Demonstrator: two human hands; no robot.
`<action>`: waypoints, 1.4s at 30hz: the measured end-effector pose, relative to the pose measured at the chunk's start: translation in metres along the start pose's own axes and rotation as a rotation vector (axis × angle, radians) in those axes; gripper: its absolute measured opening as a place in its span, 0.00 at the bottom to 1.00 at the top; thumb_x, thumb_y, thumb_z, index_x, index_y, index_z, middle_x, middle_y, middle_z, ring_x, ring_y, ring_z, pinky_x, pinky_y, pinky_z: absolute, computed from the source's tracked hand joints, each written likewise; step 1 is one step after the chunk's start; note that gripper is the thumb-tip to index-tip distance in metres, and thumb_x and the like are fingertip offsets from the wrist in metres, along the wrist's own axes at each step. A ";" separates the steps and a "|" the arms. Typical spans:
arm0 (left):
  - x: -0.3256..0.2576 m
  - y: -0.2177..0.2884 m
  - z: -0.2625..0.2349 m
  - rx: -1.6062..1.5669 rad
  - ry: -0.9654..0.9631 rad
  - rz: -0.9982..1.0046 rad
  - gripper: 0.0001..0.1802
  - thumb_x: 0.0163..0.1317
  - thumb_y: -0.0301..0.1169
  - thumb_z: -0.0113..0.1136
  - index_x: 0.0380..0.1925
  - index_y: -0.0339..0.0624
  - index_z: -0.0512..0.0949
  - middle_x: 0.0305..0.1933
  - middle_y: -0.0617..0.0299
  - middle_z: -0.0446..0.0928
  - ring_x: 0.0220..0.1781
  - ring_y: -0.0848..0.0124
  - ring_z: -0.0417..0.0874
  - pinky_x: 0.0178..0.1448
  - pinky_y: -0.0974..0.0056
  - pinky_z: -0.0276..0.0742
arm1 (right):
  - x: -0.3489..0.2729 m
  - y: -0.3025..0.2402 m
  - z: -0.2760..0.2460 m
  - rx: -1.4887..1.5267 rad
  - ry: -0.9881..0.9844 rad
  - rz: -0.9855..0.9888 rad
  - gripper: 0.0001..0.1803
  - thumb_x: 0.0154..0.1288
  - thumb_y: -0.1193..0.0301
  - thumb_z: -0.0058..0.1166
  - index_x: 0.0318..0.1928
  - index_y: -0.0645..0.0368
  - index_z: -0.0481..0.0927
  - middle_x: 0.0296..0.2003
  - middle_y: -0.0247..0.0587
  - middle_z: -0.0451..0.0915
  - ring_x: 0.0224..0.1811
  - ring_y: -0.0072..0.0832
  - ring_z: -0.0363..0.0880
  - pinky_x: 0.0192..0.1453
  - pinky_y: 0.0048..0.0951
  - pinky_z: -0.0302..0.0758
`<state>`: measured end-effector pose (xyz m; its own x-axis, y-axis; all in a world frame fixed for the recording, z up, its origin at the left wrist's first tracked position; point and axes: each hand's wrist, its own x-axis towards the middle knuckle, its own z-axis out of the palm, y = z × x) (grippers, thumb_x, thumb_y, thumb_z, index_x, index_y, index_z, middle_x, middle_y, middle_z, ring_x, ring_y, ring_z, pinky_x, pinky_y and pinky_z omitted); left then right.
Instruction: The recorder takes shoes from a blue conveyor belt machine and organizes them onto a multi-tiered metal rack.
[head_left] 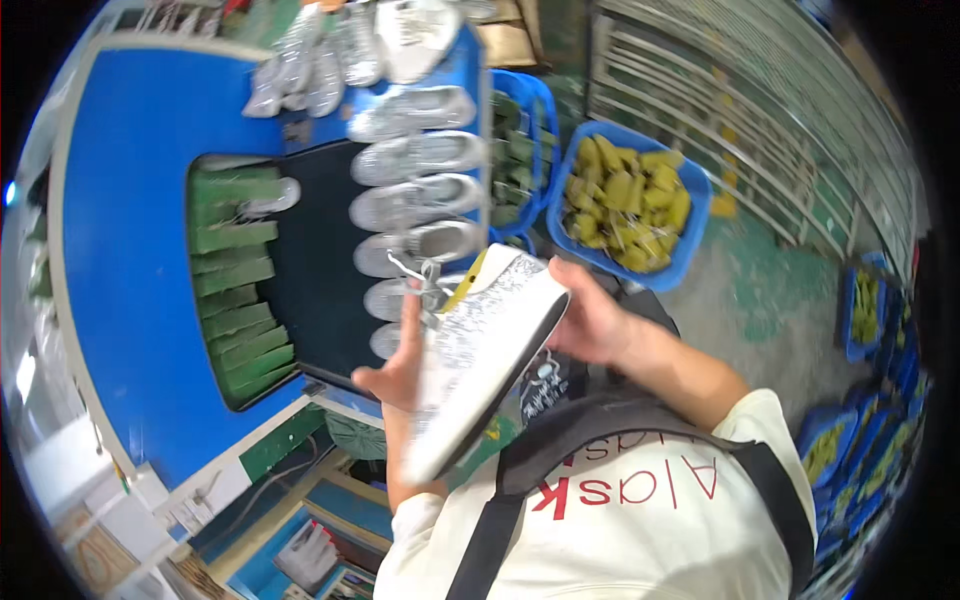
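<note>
A white and grey speckled sneaker (480, 345) is tilted in front of me, its sole facing down and right. White laces (432, 285) hang loose at its opening, where a yellow piece, seemingly a shoe last (467, 283), shows. My right hand (592, 315) is closed round the heel end. On the lace side my left hand (402, 365) is against the sneaker, one finger stretched up and the thumb spread away; its other fingers are hidden behind the upper. Beyond it, a row of grey shoes (418, 155) in clear wrap lies along the blue bench.
A blue machine table (130, 250) stands left, with an opening of green slats (235, 310) beside a black belt (315, 240). A blue basket (690, 235) of yellow shoe lasts stands right, near another blue basket (545, 110). Metal racks (710, 110) fill the upper right.
</note>
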<state>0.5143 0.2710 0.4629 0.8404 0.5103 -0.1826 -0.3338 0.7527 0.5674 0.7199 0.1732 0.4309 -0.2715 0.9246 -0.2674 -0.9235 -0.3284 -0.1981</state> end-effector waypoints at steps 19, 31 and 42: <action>0.117 -0.283 -0.091 1.431 -0.250 -1.173 0.59 0.34 0.56 0.73 0.66 0.36 0.60 0.55 0.38 0.74 0.58 0.53 0.76 0.60 0.59 0.71 | -0.142 0.058 -0.394 -0.253 0.932 0.184 0.18 0.60 0.61 0.55 0.43 0.63 0.78 0.34 0.40 0.82 0.32 0.25 0.80 0.37 0.29 0.75; 0.109 -0.292 -0.151 1.195 -0.259 -1.594 0.39 0.39 0.56 0.68 0.50 0.44 0.80 0.49 0.48 0.80 0.51 0.57 0.81 0.56 0.60 0.72 | -0.131 0.168 -0.439 0.336 0.762 0.654 0.13 0.67 0.66 0.46 0.37 0.62 0.81 0.30 0.41 0.82 0.28 0.28 0.81 0.34 0.30 0.78; 0.060 -0.168 0.059 1.276 -0.102 -1.261 0.35 0.46 0.54 0.68 0.44 0.33 0.81 0.42 0.44 0.82 0.46 0.55 0.83 0.53 0.58 0.74 | -0.214 -0.001 -0.196 -0.054 0.570 0.693 0.26 0.73 0.53 0.41 0.58 0.61 0.71 0.47 0.40 0.81 0.45 0.27 0.81 0.45 0.27 0.79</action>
<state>0.6460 0.1504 0.4037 0.3382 -0.1203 -0.9333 0.9231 -0.1504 0.3539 0.8325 -0.0622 0.3034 -0.5743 0.2839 -0.7679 -0.5844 -0.7990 0.1417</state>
